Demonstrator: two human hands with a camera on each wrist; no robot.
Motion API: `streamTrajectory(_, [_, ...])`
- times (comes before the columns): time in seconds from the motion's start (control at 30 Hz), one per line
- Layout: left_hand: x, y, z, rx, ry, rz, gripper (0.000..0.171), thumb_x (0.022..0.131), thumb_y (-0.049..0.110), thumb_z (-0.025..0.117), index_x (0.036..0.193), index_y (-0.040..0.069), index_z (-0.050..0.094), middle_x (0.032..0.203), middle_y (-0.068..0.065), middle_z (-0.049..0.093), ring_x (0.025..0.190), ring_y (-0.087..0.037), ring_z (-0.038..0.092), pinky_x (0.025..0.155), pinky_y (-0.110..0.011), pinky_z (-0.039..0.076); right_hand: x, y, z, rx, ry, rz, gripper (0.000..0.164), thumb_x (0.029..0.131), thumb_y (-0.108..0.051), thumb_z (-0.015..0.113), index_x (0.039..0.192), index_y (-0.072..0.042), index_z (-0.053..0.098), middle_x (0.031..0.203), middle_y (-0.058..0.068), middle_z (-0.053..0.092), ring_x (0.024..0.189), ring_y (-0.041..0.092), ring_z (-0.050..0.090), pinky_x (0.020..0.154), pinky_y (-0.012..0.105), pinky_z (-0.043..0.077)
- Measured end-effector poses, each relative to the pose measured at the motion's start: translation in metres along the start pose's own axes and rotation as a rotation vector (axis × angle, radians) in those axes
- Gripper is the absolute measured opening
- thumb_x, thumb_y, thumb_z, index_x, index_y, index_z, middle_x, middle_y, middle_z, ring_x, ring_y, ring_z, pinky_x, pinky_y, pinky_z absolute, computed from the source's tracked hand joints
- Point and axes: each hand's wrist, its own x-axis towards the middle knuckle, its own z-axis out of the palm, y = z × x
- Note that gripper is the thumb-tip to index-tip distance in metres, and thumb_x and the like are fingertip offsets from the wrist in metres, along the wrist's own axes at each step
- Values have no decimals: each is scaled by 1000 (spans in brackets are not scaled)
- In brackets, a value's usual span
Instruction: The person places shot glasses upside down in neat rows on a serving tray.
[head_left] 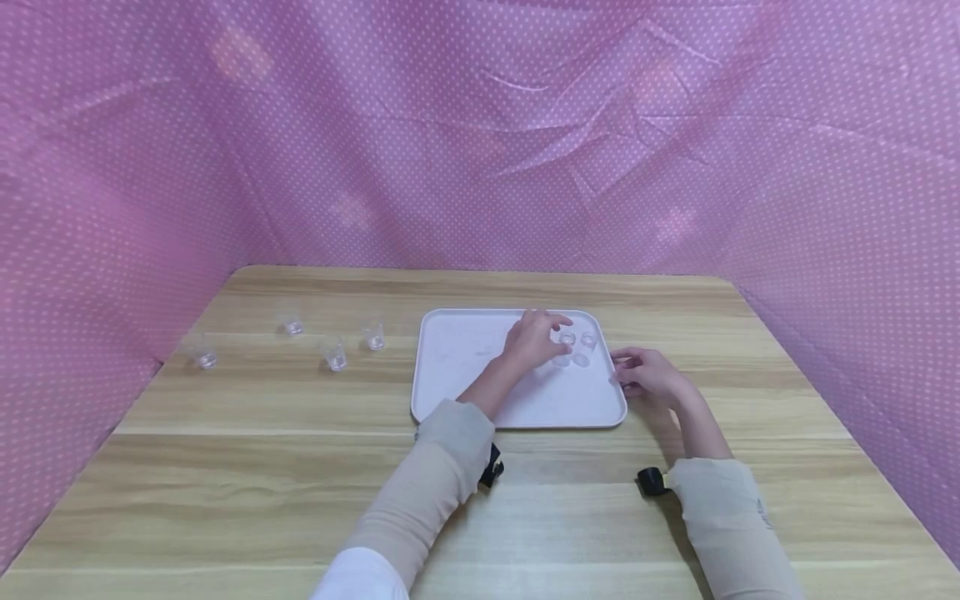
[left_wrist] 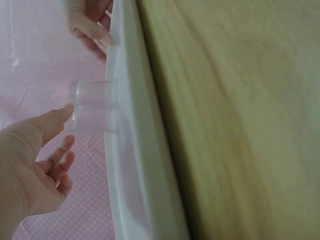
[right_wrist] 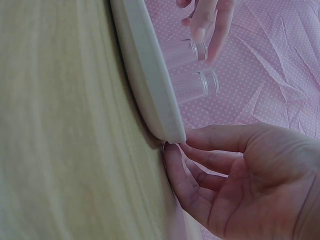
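A white tray (head_left: 465,367) lies on the wooden table. Two small clear cups, a left one (head_left: 567,339) and a right one (head_left: 588,341), stand mouth down side by side near its right end, thick bases up. My left hand (head_left: 531,340) reaches over the tray, thumb and forefinger spread about the left cup's base. In the left wrist view its thumb (left_wrist: 62,114) is close to a cup; contact is unclear. My right hand (head_left: 651,373) pinches the tray's right rim, thumb above and a finger beneath in the right wrist view.
Several more clear cups stand apart on the table's left side, among them a near one (head_left: 335,357), one closer to the tray (head_left: 374,336), a back one (head_left: 293,326) and one by the left edge (head_left: 204,357). Pink dotted cloth (head_left: 480,167) hangs around the table.
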Motion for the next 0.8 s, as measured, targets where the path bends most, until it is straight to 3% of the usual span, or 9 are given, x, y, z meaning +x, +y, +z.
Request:
streamTrajectory(0.23, [-6, -13, -22, -44, 46, 11, 42, 79, 31, 72, 120, 22, 62, 111, 2, 61, 109, -18, 47, 77, -27, 43, 0, -2, 0, -9, 7, 4, 49, 86, 4, 53, 130, 16, 34, 103, 21, 52, 79, 15, 57, 72, 31, 52])
streamTrajectory(0.47, [-17, -39, -52, -90, 113, 3, 41, 79, 28, 73, 118, 20, 62, 112, 0, 61, 103, -18, 51, 80, -30, 44, 1, -3, 0, -13, 7, 15, 50, 86, 4, 53, 131, 15, 34, 103, 21, 52, 80, 16, 57, 72, 31, 52])
streamTrajectory(0.57, [-24, -52, -68, -120, 142, -14, 40, 79, 27, 72, 118, 19, 62, 114, -2, 61, 103, -20, 51, 77, -31, 45, 1, -3, 0, -13, 9, 16, 50, 86, 4, 53, 131, 15, 34, 103, 21, 52, 80, 16, 57, 72, 31, 52])
streamTrajectory(0.8, [-47, -86, -104, -220, 204, -103, 38, 82, 25, 70, 118, 17, 62, 121, -6, 57, 105, -24, 50, 85, -40, 43, 2, -2, 1, 1, 7, 10, 50, 86, 4, 53, 131, 15, 34, 103, 20, 52, 78, 15, 57, 70, 30, 52])
